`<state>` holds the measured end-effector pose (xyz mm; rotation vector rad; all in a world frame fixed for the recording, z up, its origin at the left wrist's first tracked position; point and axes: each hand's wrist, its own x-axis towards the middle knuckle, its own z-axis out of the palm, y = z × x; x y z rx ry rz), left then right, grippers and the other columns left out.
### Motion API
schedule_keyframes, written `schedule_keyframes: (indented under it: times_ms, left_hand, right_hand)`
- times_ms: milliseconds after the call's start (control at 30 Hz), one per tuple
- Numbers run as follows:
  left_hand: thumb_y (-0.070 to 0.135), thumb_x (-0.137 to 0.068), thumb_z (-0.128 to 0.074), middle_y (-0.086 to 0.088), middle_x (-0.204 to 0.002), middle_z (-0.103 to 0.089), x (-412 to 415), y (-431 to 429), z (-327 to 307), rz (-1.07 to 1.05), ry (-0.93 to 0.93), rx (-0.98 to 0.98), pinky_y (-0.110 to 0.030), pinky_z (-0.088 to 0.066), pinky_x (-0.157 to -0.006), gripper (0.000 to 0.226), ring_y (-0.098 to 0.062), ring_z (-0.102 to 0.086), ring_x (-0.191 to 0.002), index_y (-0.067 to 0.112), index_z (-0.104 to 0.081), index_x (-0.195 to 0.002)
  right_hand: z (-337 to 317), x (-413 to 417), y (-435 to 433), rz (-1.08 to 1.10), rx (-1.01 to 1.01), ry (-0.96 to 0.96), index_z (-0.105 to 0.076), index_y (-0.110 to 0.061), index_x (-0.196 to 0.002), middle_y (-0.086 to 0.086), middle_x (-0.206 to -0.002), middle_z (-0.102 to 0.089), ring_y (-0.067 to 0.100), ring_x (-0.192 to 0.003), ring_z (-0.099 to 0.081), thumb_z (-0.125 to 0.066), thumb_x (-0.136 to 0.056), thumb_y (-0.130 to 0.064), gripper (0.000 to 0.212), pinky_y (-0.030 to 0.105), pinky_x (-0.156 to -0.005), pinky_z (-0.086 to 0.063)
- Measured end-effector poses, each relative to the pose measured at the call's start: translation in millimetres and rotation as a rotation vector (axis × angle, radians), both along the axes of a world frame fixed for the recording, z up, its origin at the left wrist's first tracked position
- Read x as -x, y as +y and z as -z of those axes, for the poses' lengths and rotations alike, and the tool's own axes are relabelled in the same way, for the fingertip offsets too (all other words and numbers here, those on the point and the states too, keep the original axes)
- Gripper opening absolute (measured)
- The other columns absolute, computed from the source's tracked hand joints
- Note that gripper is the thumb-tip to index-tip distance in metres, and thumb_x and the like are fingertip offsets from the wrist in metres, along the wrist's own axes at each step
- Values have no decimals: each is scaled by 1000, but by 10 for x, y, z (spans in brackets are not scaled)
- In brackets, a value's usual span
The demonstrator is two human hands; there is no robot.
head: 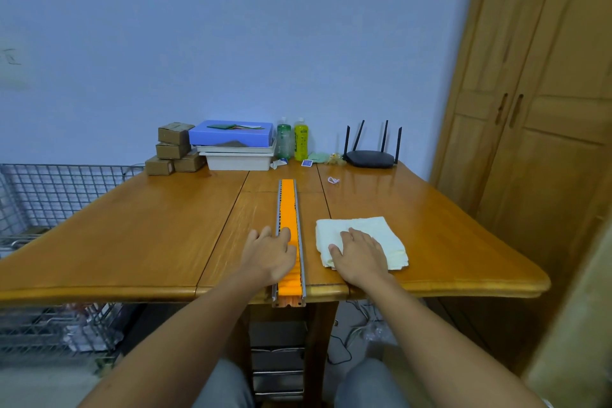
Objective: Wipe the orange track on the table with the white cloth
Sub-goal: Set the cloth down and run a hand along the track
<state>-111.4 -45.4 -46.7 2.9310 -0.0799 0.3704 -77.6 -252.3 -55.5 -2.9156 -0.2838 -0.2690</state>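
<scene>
head view: left hand (270,255) flat on the track (287,209), right hand (359,253) flat on the cloth (387,235), fingers open, gripping nothing. bunch the cloth first, hold the track firm near the bench's front edge.

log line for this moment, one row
stage: pre-wipe | left hand: flat on near end of orange track | right hand: flat on folded white cloth, beside track | cloth not on track

Near stretch of the orange track (286,205) covered by the left hand (270,255), part of the white cloth (361,225) under the right hand (359,255), wire basket (49,189) cut off at left, bottle labels unreadable
</scene>
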Motion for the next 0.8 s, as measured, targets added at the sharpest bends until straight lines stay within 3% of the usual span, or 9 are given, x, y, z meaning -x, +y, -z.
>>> schedule_keyframes:
  times_ms: [800]
  left_hand:
    - [38, -102, -26, -2, -112, -59, 1070, -158, 15, 43, -17, -14, -41, -31, -99, 33, -19, -45, -109, 23, -47, -124]
  right_hand:
    - [60, 890, -17, 33, -59, -49, -50, -14, -142, 6, -144, -53, 26, -132, -46, -33, -104, -51, 56, 41, -109, -36]
